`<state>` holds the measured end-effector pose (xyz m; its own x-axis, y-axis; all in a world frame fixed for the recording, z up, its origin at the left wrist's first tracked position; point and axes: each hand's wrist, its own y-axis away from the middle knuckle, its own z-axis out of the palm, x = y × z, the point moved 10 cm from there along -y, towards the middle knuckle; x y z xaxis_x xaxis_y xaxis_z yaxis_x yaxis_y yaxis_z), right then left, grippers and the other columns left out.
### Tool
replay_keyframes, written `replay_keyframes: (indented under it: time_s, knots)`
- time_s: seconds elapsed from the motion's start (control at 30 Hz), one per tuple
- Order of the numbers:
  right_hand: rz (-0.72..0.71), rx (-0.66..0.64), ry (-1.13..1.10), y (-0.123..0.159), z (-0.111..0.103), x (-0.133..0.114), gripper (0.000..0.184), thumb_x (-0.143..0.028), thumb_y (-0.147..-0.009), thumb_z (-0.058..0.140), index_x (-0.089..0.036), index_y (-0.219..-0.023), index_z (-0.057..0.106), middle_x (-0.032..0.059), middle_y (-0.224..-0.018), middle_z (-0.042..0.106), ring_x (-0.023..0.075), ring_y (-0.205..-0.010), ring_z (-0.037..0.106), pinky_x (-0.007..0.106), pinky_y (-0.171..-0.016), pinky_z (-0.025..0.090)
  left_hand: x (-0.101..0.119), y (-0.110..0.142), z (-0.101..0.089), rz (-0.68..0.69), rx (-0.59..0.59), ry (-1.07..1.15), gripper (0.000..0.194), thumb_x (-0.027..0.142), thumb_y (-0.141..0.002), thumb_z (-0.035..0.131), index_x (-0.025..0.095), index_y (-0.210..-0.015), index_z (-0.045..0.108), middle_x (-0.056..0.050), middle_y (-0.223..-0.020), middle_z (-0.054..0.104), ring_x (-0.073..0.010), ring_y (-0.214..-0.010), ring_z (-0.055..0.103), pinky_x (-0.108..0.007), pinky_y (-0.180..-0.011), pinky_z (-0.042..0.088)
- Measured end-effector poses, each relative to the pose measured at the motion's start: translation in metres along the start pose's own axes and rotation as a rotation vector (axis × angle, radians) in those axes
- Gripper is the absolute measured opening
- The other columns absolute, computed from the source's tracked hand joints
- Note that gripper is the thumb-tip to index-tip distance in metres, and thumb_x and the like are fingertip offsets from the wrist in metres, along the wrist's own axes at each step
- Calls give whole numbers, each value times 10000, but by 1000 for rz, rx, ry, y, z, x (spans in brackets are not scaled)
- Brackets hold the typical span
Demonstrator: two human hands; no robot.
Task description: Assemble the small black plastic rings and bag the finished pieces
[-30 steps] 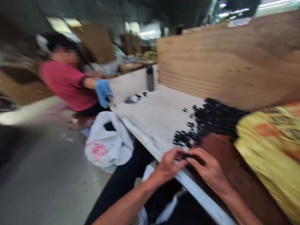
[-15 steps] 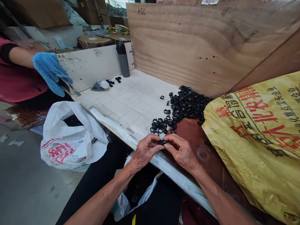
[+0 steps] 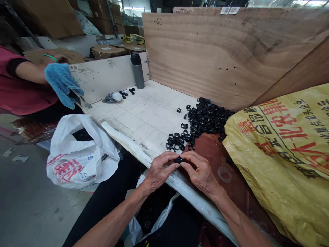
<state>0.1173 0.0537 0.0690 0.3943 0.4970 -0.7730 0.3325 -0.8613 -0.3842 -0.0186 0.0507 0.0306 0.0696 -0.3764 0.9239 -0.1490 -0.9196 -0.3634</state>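
Between my fingertips is a small black ring-shaped part [image 3: 179,160], held near the table's front edge. My left hand [image 3: 160,168] pinches its left side with thumb and forefinger. On the other side my right hand [image 3: 199,168] grips it the same way, so both hands nearly touch. The fingers cover much of the part. Just beyond them lies a small cluster of loose black rings [image 3: 176,141]. It runs into a large heap of the same black rings [image 3: 210,118] against the wooden board.
A yellow printed sack [image 3: 282,154] lies at the right. A white plastic bag [image 3: 77,154] hangs open at the left. A grey bottle [image 3: 138,71] and a small clear bag [image 3: 113,97] stand at the back. Beyond the low panel, another person's arm [image 3: 31,72] shows near a blue cloth [image 3: 63,82].
The view has tilted up slightly, so the scene sits lower. My hands stay together on the black ring, which seems turned a little between the fingertips.
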Motion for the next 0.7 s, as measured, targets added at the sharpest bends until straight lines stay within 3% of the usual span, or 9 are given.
replay_keyframes:
  time_s: [0.23, 0.4, 0.5, 0.63, 0.7]
  knots:
    - [151, -44, 6, 4, 13, 24, 187, -270, -973, 529, -195, -918, 692, -5, -684, 616, 131, -569, 602, 247, -601, 480, 3, -1, -2, 68, 4, -90, 278, 185, -866, 684, 208, -1142, 703, -84, -1106, 699, -187, -1068, 653, -356, -971, 546]
    - [119, 25, 10, 3, 6, 15, 219, -272, -917, 592, -182, -1111, 642, 31, -849, 658, 151, -703, 623, 250, -693, 491, 3, -1, -2, 29, 14, -86, 241, 227, -877, 661, 204, -1112, 712, -81, -1092, 713, -195, -1046, 677, -336, -951, 568]
    - [64, -19, 59, 6, 10, 2, 156, -231, -915, 559, -187, -1002, 681, 35, -861, 680, 157, -775, 634, 237, -731, 477, 1, 4, -5, 0, 21, -139, 216, 275, -879, 646, 239, -1073, 734, -58, -1102, 732, -202, -1037, 697, -306, -941, 582]
    - [131, -30, 199, 9, 19, 22, 285, -276, -952, 494, -214, -734, 667, -19, -605, 608, 125, -557, 583, 198, -544, 422, -38, 1, -19, -44, 75, -205, 239, 381, -799, 711, 328, -1027, 763, 11, -1070, 763, -221, -978, 735, -281, -909, 599]
    - [163, 32, 266, 9, 16, 33, 179, -327, -925, 542, -256, -870, 697, -12, -687, 651, 145, -615, 619, 194, -530, 432, -54, -6, -15, -22, 21, -172, 271, 438, -752, 734, 360, -1009, 770, 23, -1059, 772, -235, -961, 742, -272, -865, 615]
